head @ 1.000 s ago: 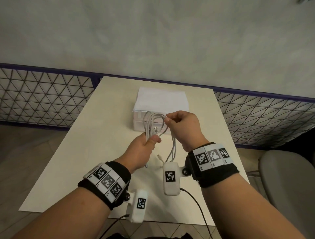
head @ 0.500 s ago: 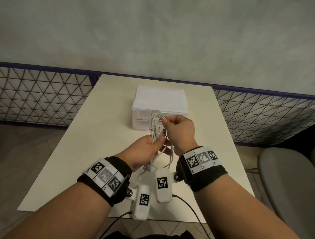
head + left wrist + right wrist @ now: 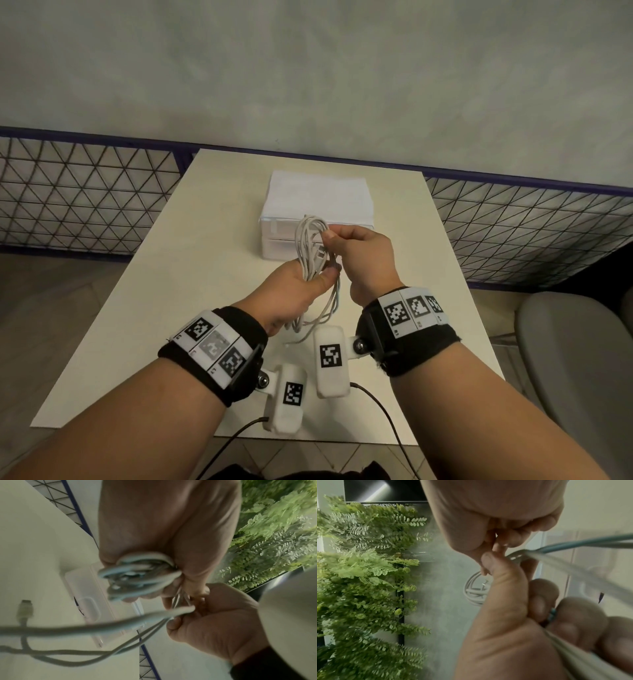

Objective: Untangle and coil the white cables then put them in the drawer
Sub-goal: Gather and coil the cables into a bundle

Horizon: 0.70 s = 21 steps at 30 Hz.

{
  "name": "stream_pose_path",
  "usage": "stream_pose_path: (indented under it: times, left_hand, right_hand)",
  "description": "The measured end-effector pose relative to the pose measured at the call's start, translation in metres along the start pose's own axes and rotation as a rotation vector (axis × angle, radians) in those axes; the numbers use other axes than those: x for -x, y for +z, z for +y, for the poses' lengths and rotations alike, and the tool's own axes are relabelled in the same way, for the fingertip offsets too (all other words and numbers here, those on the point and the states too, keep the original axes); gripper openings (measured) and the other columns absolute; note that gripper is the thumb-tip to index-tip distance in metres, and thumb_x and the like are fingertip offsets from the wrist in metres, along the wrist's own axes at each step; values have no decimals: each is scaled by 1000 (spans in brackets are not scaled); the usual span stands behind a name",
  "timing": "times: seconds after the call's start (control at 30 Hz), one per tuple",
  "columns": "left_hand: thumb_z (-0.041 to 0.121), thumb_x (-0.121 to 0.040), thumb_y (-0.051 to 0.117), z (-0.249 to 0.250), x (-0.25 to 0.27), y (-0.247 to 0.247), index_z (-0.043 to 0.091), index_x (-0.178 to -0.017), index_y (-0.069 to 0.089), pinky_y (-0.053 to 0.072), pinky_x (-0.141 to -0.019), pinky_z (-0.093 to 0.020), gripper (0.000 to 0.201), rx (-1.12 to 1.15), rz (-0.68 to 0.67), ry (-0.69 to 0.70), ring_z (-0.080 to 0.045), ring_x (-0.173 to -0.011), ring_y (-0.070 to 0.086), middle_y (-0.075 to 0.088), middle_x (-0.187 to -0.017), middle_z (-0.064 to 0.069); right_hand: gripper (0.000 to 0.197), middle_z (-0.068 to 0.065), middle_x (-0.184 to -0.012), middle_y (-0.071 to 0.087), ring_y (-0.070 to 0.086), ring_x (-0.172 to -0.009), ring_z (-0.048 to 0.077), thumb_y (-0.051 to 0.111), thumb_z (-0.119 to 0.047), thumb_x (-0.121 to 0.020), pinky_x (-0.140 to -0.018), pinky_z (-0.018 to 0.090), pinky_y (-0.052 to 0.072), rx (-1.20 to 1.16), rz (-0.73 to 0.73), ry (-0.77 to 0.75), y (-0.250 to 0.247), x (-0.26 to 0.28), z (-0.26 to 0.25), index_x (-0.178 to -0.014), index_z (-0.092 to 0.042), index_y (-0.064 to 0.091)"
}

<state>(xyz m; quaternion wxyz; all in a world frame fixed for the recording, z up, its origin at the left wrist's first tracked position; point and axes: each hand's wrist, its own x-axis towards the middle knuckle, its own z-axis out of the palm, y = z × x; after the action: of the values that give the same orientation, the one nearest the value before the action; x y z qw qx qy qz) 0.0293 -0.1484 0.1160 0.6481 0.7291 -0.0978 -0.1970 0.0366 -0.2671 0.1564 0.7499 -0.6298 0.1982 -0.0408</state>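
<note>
The white cables (image 3: 310,245) are gathered into a loose coil of several loops held up above the table (image 3: 171,274), just in front of the white drawer unit (image 3: 317,198) that stands near the table's far edge. The left hand (image 3: 298,291) grips the lower part of the coil, fingers curled round the bundled strands and the thumb pressed across them; in the left wrist view the loops (image 3: 142,573) bulge out of that closed fist. The right hand (image 3: 363,253) pinches the strands at the coil's right side between thumb and fingers, and a connector (image 3: 320,251) shows just beside its fingertips. Below the left hand, loose cable ends trail down toward the tabletop, and the left wrist view shows one plug (image 3: 25,608) lying on the surface with slack strands crossing in front of it. Both drawers of the unit look closed. A grey chair (image 3: 579,359) stands to the right of the table, a mesh railing (image 3: 85,192) runs behind it, and leafy green plants (image 3: 364,574) fill the left of the right wrist view.
</note>
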Motion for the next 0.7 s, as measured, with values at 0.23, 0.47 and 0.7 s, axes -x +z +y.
stream_pose_path:
  times: [0.23,0.47,0.7]
  left_hand:
    - [37,-93,53,-1,-2,-1,23,-79,58,28,-44,-22,21,49,-4,-35,-9,-45,28,36,-51,10]
    - [32,-97,45,7,-5,-13,15,-112,61,53,-60,-32,28,480,5,-43,-30,-96,68,70,-102,-10]
    - [32,-97,40,7,-4,-14,6,-94,63,55,-61,-41,36,685,5,-39,-24,-79,67,62,-88,-6]
  right_hand:
    - [14,2,-76,64,60,-55,0,66,-10,-86,-51,13,47,57,-43,-97,-2,2,5,-99,-9,70]
    - [42,-2,-93,65,64,-74,14,43,-47,-94,-65,26,50,342,-374,-45,-10,14,31,-130,-27,38]
    - [27,-3,-73,58,56,-50,9,52,-36,-93,-59,30,53,592,-446,-168,-13,15,24,-117,-25,45]
